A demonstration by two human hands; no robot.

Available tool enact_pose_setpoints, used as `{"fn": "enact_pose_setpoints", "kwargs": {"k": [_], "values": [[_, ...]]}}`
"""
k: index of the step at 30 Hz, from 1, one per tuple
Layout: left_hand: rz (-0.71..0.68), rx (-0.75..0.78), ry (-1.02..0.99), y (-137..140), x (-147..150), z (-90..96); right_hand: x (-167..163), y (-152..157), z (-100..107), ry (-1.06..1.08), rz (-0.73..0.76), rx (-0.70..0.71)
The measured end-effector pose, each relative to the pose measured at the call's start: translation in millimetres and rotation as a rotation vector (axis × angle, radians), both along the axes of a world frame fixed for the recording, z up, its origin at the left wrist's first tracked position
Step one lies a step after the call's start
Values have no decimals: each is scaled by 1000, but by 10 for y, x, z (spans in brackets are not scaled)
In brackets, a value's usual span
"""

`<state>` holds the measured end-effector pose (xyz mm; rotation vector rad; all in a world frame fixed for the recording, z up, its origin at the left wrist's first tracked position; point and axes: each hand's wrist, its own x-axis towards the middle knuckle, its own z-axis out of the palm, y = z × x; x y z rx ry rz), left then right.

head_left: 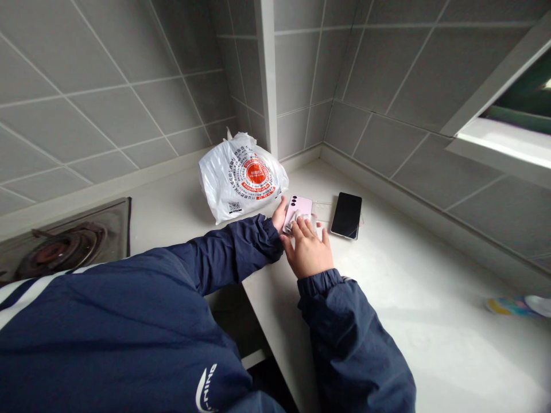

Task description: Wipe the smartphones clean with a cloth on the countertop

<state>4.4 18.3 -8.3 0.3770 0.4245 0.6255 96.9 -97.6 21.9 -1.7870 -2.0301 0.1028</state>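
Observation:
A pink smartphone (302, 204) lies back side up in my left hand (279, 215), its dark camera lenses toward the upper left corner. The left fingers wrap round the phone from beneath, and a few fingertips show at its right edge. Across the lower part of the phone's back, my right hand (310, 249) presses a crumpled white tissue (294, 218). Much of the tissue is hidden under the right fingers. Just right of my hands, a second phone with a black screen (346, 215) rests on the counter, and a clear phone case (322, 207) lies between the two phones.
A white plastic bag (224, 183) with red and black print stands behind my left hand. At far left is a gas stove (107, 235). A blurred colourful item (512, 306) lies at the right on the white counter (408, 275). Grey tiled walls meet behind.

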Motion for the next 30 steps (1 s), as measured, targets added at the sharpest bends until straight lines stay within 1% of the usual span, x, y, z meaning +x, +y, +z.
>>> {"fn": "enact_pose_setpoints", "kwargs": {"k": [2,4,6,9,11,13,15,17,18,21,23,27,30], "values": [[63,-10,24,-33,33,51,38,18,6,0,-47,-21],[79,-26,79,-50,41,100,1,15,-2,-6,-65,-7],[40,-41,134,-52,24,136,-90,-8,-15,-13,-29,30],[-16,-59,173,-47,-7,164,-195,-42,-33,-4,79,45],[-2,-60,163,-55,2,174,-178,-38,-47,5,87,45],[47,-55,140,-79,42,184,-102,-7,-71,9,44,43],[115,-50,114,-120,96,196,-15,36,-101,8,-36,31],[152,-55,86,-174,136,207,37,70,-128,-1,-56,29],[149,-64,67,-202,145,212,47,80,-139,-9,-37,38],[84,-95,29,-270,137,225,40,85,-163,-25,30,86],[53,-101,12,-290,125,231,40,80,-173,-24,6,99],[41,-89,-26,-295,130,215,68,80,-172,-20,-91,96],[41,-81,-51,-301,129,179,79,82,-148,-31,-45,95]]}}
